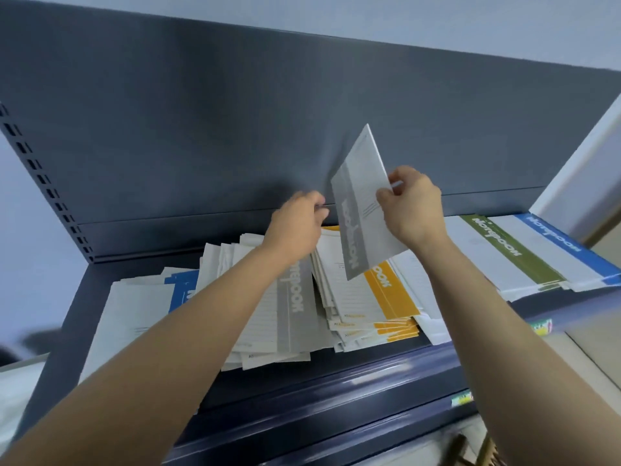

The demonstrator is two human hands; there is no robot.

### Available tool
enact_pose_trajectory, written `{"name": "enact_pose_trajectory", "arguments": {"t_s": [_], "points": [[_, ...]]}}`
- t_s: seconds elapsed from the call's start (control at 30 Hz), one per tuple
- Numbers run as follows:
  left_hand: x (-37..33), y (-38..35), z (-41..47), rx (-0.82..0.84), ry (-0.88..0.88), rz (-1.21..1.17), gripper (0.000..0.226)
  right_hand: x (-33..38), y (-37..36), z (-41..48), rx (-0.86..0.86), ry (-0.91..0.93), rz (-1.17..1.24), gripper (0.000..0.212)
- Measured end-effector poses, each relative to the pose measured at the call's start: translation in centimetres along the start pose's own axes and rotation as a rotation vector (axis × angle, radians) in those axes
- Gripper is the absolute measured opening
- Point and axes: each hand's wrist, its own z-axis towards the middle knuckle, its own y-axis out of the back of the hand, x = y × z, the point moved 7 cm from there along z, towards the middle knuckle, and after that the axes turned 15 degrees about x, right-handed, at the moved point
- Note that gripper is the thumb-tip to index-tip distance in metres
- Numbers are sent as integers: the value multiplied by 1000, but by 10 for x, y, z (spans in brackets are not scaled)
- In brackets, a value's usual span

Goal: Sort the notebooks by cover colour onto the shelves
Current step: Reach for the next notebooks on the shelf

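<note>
Right hand pinches a grey notebook above the yellow pile.
Left hand, blurred, grip unclear, covers the grey pile; green pile and blue pile lie further right.

Grey-banded notebook; orange-banded stack

shelf | on it: grey pile | yellow pile | green pile | blue pile
</note>
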Motion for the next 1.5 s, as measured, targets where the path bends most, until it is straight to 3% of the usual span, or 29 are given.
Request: {"name": "enact_pose_trajectory", "arguments": {"t_s": [0.1,0.17,0.33,0.43,0.6,0.77,0.9,1.1,1.2,1.37,1.43,1.5], "points": [[-5,19,-8,25,109,-663,39,22,-26,5,145,101,-14,12],[5,25,-17,55,223,-865,46,40,-48,3,254,191,-23,12],[56,30,-49,-30,422,-913,14,74,-102,-18,644,328,6,24],[93,33,-67,-114,560,-878,17,78,-118,-28,876,281,23,17],[129,29,-84,-64,672,-485,24,79,-91,-15,626,278,-55,23],[131,25,-85,-108,634,-148,16,81,-67,-16,492,318,-165,33],[121,39,-93,-130,645,-27,24,85,-55,-20,473,346,-132,35],[116,-20,-123,264,818,50,47,71,-64,-35,570,333,-116,25],[116,-19,-121,165,833,80,51,64,-66,-39,588,332,-147,28],[117,-1,-123,-46,864,192,24,61,-57,-39,541,341,-146,30],[116,13,-123,-180,773,-3,18,60,-48,-35,501,338,-121,27],[104,29,-121,-302,611,-397,21,62,-34,-29,431,329,-70,25]]}}
